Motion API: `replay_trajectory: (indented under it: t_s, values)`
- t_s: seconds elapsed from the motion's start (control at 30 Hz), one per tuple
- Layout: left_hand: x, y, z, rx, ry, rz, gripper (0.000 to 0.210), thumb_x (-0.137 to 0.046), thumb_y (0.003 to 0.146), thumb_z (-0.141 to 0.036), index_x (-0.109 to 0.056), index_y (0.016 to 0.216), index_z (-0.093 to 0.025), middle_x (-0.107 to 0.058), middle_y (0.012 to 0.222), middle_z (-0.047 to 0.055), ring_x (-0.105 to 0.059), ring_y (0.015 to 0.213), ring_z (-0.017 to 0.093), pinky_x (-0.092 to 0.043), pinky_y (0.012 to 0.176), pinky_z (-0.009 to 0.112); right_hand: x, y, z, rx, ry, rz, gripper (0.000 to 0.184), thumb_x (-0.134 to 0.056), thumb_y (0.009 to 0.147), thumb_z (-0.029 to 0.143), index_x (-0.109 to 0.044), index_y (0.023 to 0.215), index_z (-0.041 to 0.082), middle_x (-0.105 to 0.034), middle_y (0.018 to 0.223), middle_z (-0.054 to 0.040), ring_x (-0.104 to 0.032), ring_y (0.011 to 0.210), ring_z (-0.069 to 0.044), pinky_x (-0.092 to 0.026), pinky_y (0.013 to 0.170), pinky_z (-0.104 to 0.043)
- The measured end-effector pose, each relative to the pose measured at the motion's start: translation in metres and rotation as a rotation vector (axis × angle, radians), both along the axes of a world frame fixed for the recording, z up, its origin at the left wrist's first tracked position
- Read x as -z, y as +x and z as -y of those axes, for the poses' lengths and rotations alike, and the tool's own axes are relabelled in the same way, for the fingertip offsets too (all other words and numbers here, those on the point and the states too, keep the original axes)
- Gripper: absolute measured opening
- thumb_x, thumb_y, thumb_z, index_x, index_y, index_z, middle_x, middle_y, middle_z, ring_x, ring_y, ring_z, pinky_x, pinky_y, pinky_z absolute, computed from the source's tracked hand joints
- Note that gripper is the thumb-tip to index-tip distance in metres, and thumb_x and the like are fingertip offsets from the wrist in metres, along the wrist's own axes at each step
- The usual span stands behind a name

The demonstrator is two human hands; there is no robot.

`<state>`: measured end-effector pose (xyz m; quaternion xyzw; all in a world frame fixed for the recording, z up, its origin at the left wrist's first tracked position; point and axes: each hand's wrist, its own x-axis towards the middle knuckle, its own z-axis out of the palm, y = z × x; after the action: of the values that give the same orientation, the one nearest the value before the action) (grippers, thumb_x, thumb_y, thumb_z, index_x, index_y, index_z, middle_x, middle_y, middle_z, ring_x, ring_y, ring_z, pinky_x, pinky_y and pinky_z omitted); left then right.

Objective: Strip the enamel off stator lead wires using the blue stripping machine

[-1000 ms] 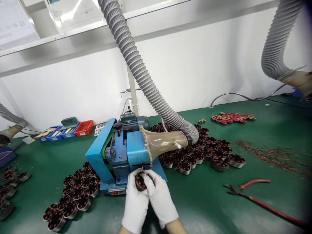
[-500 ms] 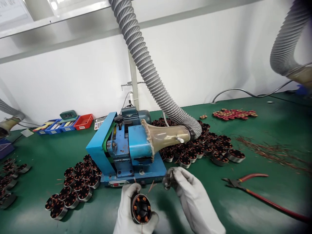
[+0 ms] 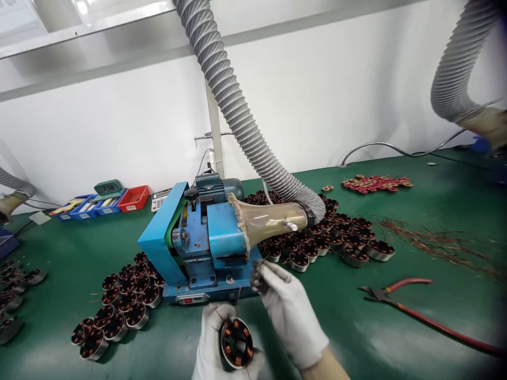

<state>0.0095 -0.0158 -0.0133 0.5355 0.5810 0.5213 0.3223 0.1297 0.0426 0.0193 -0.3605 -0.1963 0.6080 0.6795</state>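
Note:
My left hand [image 3: 209,343], in a white glove, grips a ring-shaped motor stator [image 3: 236,344] with copper windings and a dark core. Its open face is turned up toward me. Thin copper wire ends [image 3: 238,296] stick up from its far rim. To the right and slightly above is my right hand [image 3: 288,311], gloved too, with blackened fingertips drawn together. Whatever those fingers may pinch is too small to make out. Just beyond both hands stands a blue belt machine [image 3: 227,232], its clear suction funnel [image 3: 273,220] pointing right.
Stators lie grouped left of the machine [image 3: 127,301] and behind it to the right [image 3: 354,243]. Red-handled cutters [image 3: 382,294] rest at right, below loose copper wire strands [image 3: 431,245]. Reddish rings [image 3: 376,183] sit farther back. A grey hose [image 3: 241,105] descends to the funnel.
My right hand has moved left and up, closer to the machine's base. The stator in my left hand has shifted slightly right and turned a little.

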Motion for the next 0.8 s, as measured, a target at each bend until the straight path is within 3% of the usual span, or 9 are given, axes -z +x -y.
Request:
replay_trajectory:
  t_s: [0.13, 0.23, 0.37, 0.8]
  values:
    - [0.011, 0.006, -0.024, 0.008, -0.011, 0.131, 0.048, -0.065, 0.055, -0.015, -0.058, 0.102, -0.021, -0.06, 0.108, 0.008, -0.058, 0.099, 0.024, -0.047, 0.086, 0.033, 0.012, -0.018, 0.011, -0.163, 0.053, 0.315, 0.024, -0.073, 0.061, 0.034, -0.07, 0.076, 0.015, -0.071, 0.077, -0.0082, -0.064, 0.072, -0.021, -0.051, 0.068, -0.032]
    - [0.017, 0.011, -0.045, -0.033, -0.053, 0.156, 0.043, -0.062, 0.057, -0.014, -0.058, 0.1, -0.019, -0.063, 0.105, 0.009, -0.06, 0.098, 0.024, -0.047, 0.087, 0.033, 0.018, -0.03, 0.005, -0.116, 0.06, 0.346, 0.022, -0.071, 0.061, 0.031, -0.071, 0.076, 0.016, -0.071, 0.081, -0.0089, -0.065, 0.077, -0.024, -0.052, 0.074, -0.036]
    - [0.013, 0.016, -0.065, -0.032, -0.082, 0.213, 0.041, -0.063, 0.058, -0.017, -0.056, 0.099, -0.018, -0.064, 0.104, 0.009, -0.061, 0.098, 0.024, -0.046, 0.089, 0.035, 0.024, -0.032, -0.015, -0.091, 0.039, 0.357, 0.019, -0.068, 0.064, 0.03, -0.072, 0.076, 0.015, -0.071, 0.079, -0.0083, -0.065, 0.077, -0.023, -0.052, 0.075, -0.036]
    - [0.0, 0.022, -0.071, 0.026, -0.074, 0.21, 0.041, -0.065, 0.061, -0.015, -0.055, 0.1, -0.019, -0.061, 0.104, 0.009, -0.059, 0.099, 0.022, -0.043, 0.092, 0.035, 0.028, -0.025, -0.022, -0.085, 0.056, 0.331, 0.021, -0.065, 0.069, 0.031, -0.072, 0.081, 0.015, -0.072, 0.084, -0.0086, -0.065, 0.08, -0.022, -0.051, 0.078, -0.036]
